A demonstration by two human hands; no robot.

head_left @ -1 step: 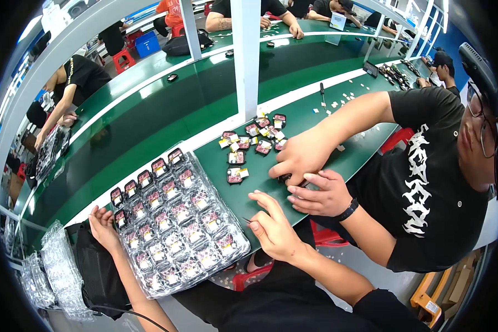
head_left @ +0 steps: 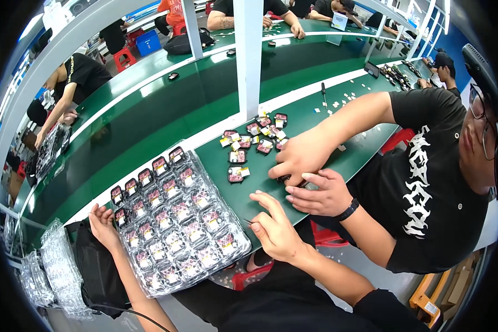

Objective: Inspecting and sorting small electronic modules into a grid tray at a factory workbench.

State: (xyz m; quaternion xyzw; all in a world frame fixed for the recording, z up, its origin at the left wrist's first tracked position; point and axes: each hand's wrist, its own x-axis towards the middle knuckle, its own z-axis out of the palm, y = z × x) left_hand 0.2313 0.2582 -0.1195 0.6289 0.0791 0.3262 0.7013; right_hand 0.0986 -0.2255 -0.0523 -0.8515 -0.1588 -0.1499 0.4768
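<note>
A clear plastic blister tray (head_left: pixel 239 243) holds rows of small dark square cases with pink and white faces, and lies tilted at the table's near edge. Beside its left edge is my left hand (head_left: pixel 102 224), fingers loosely curled and apart, with nothing seen in it. To the right of the tray, my right hand (head_left: pixel 275 228) pinches a thin dark pointed tool (head_left: pixel 248 222); its kind does not show. Several similar cases with yellow-and-white tabs (head_left: pixel 238 157) lie loose on the green table beyond the tray.
A co-worker's hands (head_left: pixel 310 160) work on a small dark piece close to my right hand. A white post (head_left: pixel 248 66) rises behind the loose cases. Stacked clear trays (head_left: pixel 63 265) and a black bag (head_left: pixel 97 265) are at left. A screwdriver (head_left: pixel 323 94) lies farther back.
</note>
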